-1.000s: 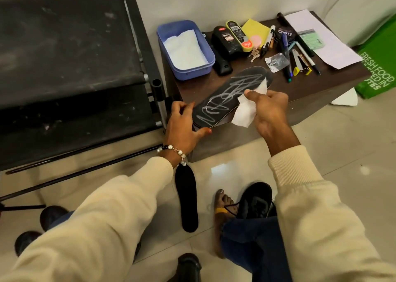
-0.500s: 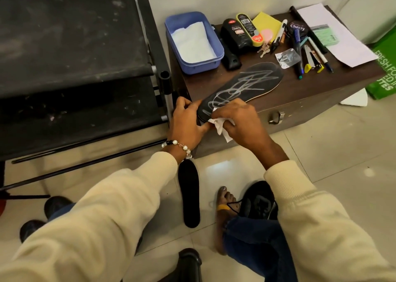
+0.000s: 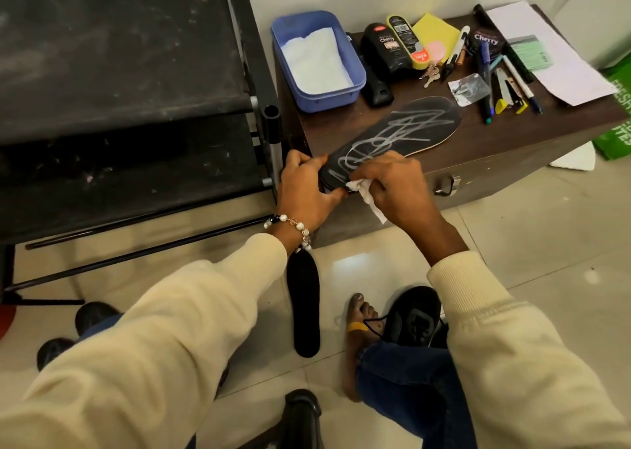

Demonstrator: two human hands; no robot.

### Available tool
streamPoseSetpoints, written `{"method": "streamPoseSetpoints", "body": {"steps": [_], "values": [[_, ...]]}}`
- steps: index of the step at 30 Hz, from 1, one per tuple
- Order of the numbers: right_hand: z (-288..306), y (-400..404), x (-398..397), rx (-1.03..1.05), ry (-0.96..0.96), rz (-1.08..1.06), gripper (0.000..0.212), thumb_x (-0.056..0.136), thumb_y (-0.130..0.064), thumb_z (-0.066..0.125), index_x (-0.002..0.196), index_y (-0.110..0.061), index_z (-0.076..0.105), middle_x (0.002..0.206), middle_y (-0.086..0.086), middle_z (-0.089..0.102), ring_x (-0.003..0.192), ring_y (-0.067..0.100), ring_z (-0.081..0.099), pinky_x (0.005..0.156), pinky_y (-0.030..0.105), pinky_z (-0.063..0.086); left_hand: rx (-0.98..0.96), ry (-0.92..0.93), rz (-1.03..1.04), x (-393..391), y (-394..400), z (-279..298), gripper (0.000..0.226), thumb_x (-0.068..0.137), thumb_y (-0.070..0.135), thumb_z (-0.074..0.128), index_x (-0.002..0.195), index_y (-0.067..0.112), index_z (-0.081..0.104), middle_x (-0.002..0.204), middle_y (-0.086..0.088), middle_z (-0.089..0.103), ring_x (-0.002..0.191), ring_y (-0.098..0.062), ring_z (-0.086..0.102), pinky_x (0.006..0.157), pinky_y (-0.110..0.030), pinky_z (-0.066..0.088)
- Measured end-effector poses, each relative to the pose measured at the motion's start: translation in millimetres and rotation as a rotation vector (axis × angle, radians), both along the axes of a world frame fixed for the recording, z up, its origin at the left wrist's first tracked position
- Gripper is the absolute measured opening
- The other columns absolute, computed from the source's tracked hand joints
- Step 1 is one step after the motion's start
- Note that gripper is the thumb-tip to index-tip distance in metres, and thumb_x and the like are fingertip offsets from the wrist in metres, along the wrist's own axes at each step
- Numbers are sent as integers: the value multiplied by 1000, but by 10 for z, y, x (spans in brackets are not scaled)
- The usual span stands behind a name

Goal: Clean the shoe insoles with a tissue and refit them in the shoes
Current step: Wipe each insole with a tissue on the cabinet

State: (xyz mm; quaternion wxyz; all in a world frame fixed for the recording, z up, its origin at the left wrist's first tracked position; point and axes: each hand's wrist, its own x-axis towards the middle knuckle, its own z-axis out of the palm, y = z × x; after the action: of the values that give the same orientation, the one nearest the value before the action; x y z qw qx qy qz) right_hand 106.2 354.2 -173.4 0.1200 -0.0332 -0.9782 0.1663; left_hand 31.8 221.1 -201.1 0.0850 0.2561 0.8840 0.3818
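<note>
A black insole (image 3: 406, 129) with grey scribble marks lies on the brown cabinet top (image 3: 532, 124), its heel end over the front left corner. My left hand (image 3: 304, 189) grips that heel end. My right hand (image 3: 392, 184) holds a crumpled white tissue (image 3: 363, 190) against the insole near the heel. A second, plain black insole (image 3: 303, 303) lies on the floor tiles below. A black shoe (image 3: 415, 317) stands on the floor by a bare foot in a sandal.
A blue tub (image 3: 317, 59) with white tissues sits at the cabinet's back left. Shoe polish bottles (image 3: 386, 50), keys, pens (image 3: 505, 83) and papers (image 3: 546, 49) crowd the back. A black rack (image 3: 123, 83) stands to the left. A green bag (image 3: 618, 114) is at the right edge.
My right hand has drawn the tissue from the insole's toe end down to the heel end, next to my left hand. The left hand stays on the heel.
</note>
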Motion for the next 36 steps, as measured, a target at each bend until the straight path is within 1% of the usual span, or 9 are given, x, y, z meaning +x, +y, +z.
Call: {"method": "streamPoseSetpoints", "body": {"steps": [4,10,14,17,20,24,30,34,36], "values": [[-22,-23,7,33,-31,99,22,65,-1,59,77,-7,76,76,10,72,70,30,68,65,32,54,3,1,3,0,-10,11,62,74,31,80,127,7,59,113,-11,49,98,-19,51,84,-19,42],[-63,-17,-73,-249,21,-316,26,79,-7,68,104,-9,67,94,9,70,85,23,64,78,33,50,4,-16,20,-27,-29,11,61,71,30,82,124,8,61,111,-9,50,97,-19,52,81,-20,42],[-25,-164,-159,-90,-113,-114,16,79,-11,66,94,-13,70,94,9,67,89,26,61,76,29,40,10,12,9,-28,-40,0,57,72,32,82,121,8,63,111,-9,52,91,-13,48,79,-19,41],[52,-28,-140,34,-200,36,21,84,-8,63,102,-8,73,105,17,65,100,34,58,84,37,40,-4,8,9,-39,-30,-13,61,72,34,82,122,8,62,112,-9,51,95,-16,51,83,-21,44],[52,67,-117,112,-226,-8,26,87,-8,59,111,-3,69,114,21,62,108,39,54,88,41,41,1,-11,13,-36,-28,-12,64,70,33,83,124,7,60,112,-9,51,98,-19,53,85,-25,47],[-2,-62,-148,89,-212,59,24,81,-3,62,102,2,71,101,26,62,95,46,56,77,44,46,1,-3,14,-33,-30,-2,62,70,35,82,122,7,62,112,-8,51,95,-17,53,83,-25,47],[123,51,-109,123,-260,78,25,87,-8,56,106,-3,71,110,21,62,105,40,55,88,43,42,-20,-1,6,-32,-29,-5,63,70,35,83,122,8,62,111,-8,50,95,-17,51,83,-26,47],[51,-162,-176,104,-237,93,28,77,-16,56,89,1,75,90,25,64,83,46,58,69,43,49,5,-2,14,-28,-25,-6,55,68,29,84,115,7,65,107,-9,52,88,-15,49,81,-29,48],[53,-197,-211,93,-250,90,26,82,-16,56,93,0,74,96,24,63,90,44,56,72,39,44,11,0,23,-33,-22,-15,52,67,26,84,112,7,67,105,-9,52,88,-18,53,80,-30,49]]}}
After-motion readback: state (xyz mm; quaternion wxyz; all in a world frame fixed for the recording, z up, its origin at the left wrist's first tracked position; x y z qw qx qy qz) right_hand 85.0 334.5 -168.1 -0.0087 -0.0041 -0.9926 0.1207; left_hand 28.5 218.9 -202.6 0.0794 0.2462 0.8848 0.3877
